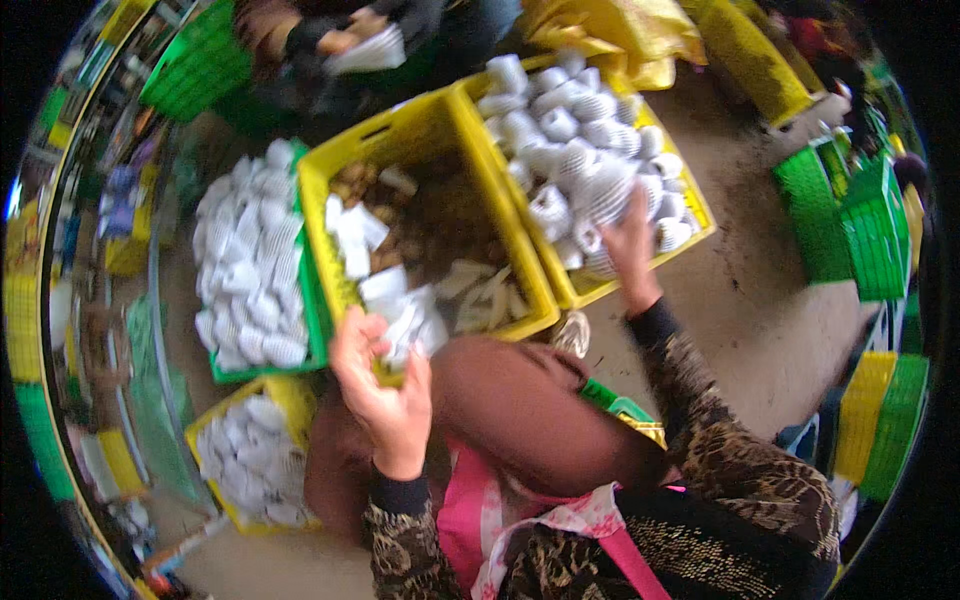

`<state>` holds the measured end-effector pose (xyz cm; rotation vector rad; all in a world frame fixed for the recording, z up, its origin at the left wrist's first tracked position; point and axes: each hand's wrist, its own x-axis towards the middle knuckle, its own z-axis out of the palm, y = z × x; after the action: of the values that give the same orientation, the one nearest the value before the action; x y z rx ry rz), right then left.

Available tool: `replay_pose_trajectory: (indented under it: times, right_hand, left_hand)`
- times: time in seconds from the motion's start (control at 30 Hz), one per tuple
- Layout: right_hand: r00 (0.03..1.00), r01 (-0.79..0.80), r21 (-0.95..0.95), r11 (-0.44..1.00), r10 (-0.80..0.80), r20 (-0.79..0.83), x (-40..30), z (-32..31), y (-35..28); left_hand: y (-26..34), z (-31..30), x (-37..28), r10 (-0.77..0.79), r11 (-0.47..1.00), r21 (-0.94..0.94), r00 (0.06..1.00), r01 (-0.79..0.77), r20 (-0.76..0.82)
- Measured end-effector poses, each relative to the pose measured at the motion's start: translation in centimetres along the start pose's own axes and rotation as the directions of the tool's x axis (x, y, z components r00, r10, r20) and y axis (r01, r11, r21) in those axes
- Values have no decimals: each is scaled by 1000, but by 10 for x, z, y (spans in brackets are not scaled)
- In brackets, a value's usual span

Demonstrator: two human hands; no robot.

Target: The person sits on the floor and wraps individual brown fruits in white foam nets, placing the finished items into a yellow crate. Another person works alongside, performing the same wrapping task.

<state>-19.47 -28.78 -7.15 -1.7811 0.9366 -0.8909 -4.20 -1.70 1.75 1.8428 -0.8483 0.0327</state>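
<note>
My left hand (382, 390) is raised palm up by the near left corner of a yellow plastic crate (420, 116), fingers apart, with nothing plainly held. Inside that crate lie brown round produce at the left and crumpled white paper pieces (386, 285). To the right, my right hand (634, 247) touches a white foam-net-wrapped item (611, 187) on top of a second yellow crate (694, 202) heaped with similar white-netted pieces (559, 124). Blur hides whether its fingers grip the item. My knees, in brown trousers, are close to the crates' near edge.
A green crate (319, 330) piled with white foam nets (251, 262) stands at the left, above a smaller yellow crate (199, 450) of white pieces. Another person's hands (349, 34) hold white sheets at the top. A yellow sack (615, 34) and green crates (874, 225) lie farther off.
</note>
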Motion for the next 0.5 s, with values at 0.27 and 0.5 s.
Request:
replay_pose_trajectory:
  times: [0.27,0.5]
  right_hand:
    - [904,80,10,997,-76,421,0,80,-6]
    - [446,300,-764,571,624,642,4,233,141]
  left_hand:
    - [-10,-34,19,-385,819,-519,904,243,-184]
    - [-4,-28,20,-509,713,-600,856,363,-86]
